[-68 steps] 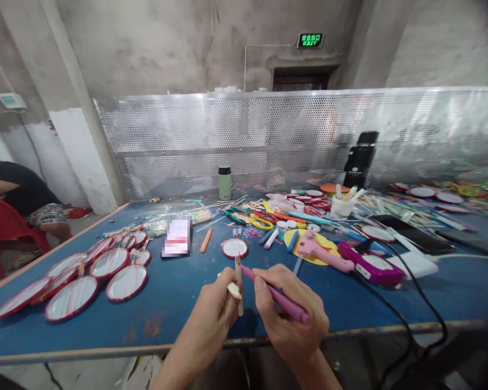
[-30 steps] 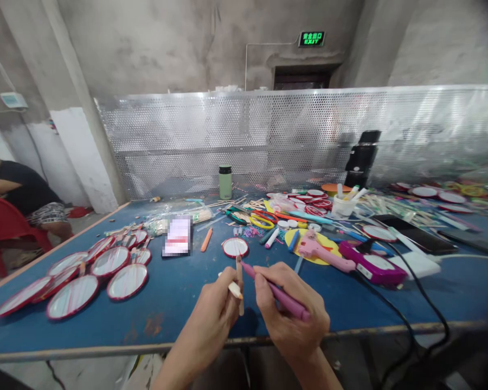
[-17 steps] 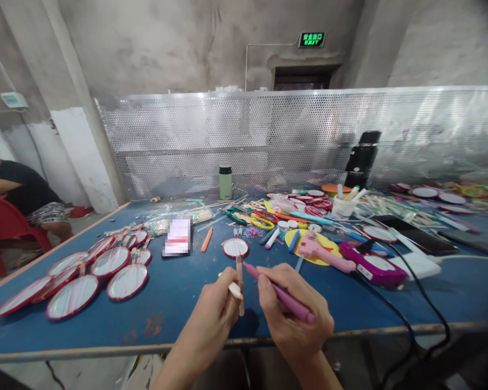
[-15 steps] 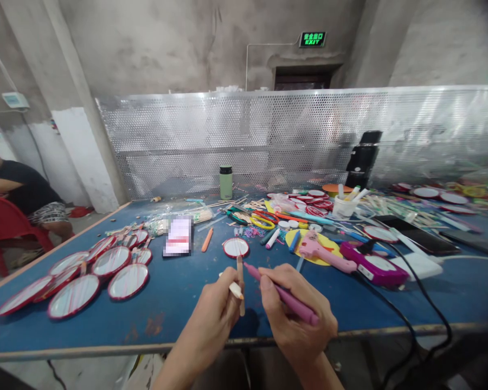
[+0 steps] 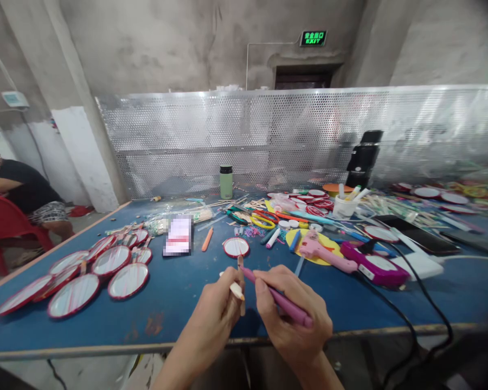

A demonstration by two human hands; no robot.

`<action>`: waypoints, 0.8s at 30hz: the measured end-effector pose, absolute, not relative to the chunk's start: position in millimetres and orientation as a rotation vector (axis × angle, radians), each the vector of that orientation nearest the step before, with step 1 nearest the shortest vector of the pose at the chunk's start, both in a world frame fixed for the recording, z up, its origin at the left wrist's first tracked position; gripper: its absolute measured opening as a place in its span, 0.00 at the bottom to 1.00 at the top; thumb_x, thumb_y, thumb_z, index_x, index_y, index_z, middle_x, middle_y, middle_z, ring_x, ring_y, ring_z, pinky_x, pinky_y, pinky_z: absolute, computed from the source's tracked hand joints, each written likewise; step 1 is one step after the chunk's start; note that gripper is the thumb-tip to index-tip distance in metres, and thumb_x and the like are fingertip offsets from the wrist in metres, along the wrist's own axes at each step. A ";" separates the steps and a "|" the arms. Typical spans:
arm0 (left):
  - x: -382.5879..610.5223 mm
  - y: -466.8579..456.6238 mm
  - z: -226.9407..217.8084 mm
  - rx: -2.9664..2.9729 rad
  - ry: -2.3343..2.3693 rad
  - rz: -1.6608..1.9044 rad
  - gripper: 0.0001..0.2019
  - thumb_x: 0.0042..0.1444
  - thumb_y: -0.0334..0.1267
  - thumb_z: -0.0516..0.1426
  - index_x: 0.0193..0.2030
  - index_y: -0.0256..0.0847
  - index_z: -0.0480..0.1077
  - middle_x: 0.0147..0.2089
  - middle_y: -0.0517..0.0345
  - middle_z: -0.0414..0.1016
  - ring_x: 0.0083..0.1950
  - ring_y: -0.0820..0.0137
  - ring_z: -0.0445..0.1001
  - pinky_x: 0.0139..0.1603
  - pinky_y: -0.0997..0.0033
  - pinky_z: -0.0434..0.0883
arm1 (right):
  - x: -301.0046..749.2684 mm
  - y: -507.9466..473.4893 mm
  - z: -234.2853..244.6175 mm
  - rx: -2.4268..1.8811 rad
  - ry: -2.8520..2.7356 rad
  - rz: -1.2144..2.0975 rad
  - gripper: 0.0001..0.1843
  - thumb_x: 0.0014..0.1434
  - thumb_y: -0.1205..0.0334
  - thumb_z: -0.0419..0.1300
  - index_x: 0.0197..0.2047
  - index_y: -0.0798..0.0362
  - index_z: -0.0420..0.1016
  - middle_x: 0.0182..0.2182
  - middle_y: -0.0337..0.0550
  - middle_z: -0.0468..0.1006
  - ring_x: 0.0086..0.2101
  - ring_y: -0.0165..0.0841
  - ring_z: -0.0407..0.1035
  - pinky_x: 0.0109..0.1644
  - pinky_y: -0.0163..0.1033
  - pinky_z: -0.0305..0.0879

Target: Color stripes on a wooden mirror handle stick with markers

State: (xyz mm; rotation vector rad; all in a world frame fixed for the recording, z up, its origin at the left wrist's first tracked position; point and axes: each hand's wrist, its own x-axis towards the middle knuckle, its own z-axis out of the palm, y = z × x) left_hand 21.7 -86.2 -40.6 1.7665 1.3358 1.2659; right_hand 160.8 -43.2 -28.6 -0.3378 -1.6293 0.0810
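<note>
My left hand (image 5: 219, 303) is closed around a flat wooden craft stick (image 5: 240, 261) and a white pen-like piece (image 5: 236, 290) with an orange tip. The stick's top end meets the lower rim of a small round red-rimmed disc (image 5: 236, 247); whether they are joined I cannot tell. In my right hand (image 5: 296, 314) is a purple-pink marker (image 5: 288, 306), gripped like a pen. Its tip is at the stick's upper part, seemingly touching it. An orange marker (image 5: 207, 239) lies beyond my left hand.
Several red-rimmed round discs (image 5: 74, 296) lie at the left, near a phone (image 5: 178, 236). A pink glue gun (image 5: 321, 252), purple device (image 5: 374, 265), black cables and white cup (image 5: 344, 208) occupy the right. A green bottle (image 5: 226, 182) stands by the perforated metal screen (image 5: 195, 141).
My right hand has shifted slightly left, bringing the marker's tip from just beside the stick onto its upper part. My left hand stays nearly still.
</note>
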 end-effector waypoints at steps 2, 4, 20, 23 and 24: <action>21.5 -86.1 -41.2 1.768 1.340 1.263 0.13 0.70 0.43 0.46 0.33 0.43 0.58 0.24 0.70 0.58 0.26 0.75 0.53 0.26 0.77 0.53 | 160.7 -43.6 -27.3 -0.332 -1.631 0.088 0.11 0.57 0.78 0.60 0.40 0.55 0.75 0.28 0.39 0.78 0.28 0.28 0.71 0.34 0.33 0.69; 21.6 -85.9 -41.4 1.775 1.352 1.262 0.13 0.70 0.42 0.46 0.33 0.43 0.59 0.24 0.70 0.58 0.26 0.75 0.54 0.27 0.77 0.53 | 160.4 -43.8 -26.4 -0.328 -1.625 0.095 0.11 0.57 0.79 0.59 0.40 0.55 0.75 0.28 0.39 0.78 0.27 0.28 0.71 0.34 0.33 0.69; 21.8 -85.2 -39.2 1.764 1.354 1.256 0.13 0.70 0.41 0.46 0.33 0.43 0.58 0.23 0.70 0.57 0.25 0.75 0.53 0.26 0.77 0.53 | 159.3 -44.4 -26.4 -0.334 -1.623 0.105 0.11 0.57 0.78 0.59 0.39 0.54 0.76 0.28 0.40 0.79 0.26 0.29 0.71 0.31 0.34 0.69; 21.9 -86.3 -39.6 1.749 1.341 1.257 0.13 0.70 0.42 0.46 0.32 0.43 0.57 0.24 0.70 0.57 0.25 0.75 0.53 0.26 0.77 0.53 | 160.0 -43.9 -28.1 -0.347 -1.617 0.087 0.11 0.57 0.78 0.59 0.39 0.54 0.76 0.28 0.40 0.79 0.26 0.29 0.72 0.32 0.34 0.69; 22.0 -86.7 -39.7 1.747 1.333 1.258 0.13 0.70 0.42 0.45 0.32 0.43 0.57 0.24 0.70 0.57 0.25 0.75 0.53 0.26 0.77 0.53 | 160.3 -43.6 -28.7 -0.353 -1.612 0.077 0.11 0.57 0.78 0.60 0.39 0.54 0.76 0.28 0.40 0.79 0.27 0.29 0.72 0.33 0.34 0.70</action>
